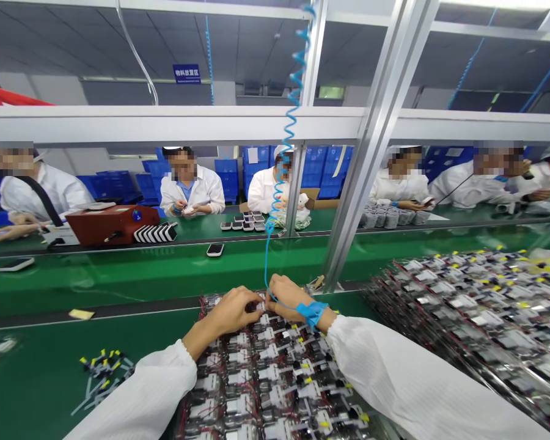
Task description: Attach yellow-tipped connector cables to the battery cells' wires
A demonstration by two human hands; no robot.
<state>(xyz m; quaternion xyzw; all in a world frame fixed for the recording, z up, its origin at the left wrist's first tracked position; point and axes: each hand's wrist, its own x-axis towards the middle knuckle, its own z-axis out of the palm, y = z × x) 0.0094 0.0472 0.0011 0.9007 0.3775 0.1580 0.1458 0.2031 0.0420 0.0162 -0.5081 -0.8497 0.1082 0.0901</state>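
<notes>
My left hand (236, 310) and my right hand (288, 297) meet over the far end of a clear plastic tray (183, 421). The tray holds rows of small white parts (238, 374) with red wires and black pieces with yellow tips. Both hands have their fingers curled inward, close together; what lies between the fingertips is too small to make out. A blue wrist strap (312, 313) circles my right wrist, its coiled blue cord (266, 256) rising to the frame above.
Stacked trays (467, 318) of similar parts stand at right. Loose yellow-tipped pieces (103, 373) lie on the green bench at left. A green conveyor (142, 275) carries a white-edged device (215, 249). A metal post (371, 140) rises ahead. Several co-workers sit across the line.
</notes>
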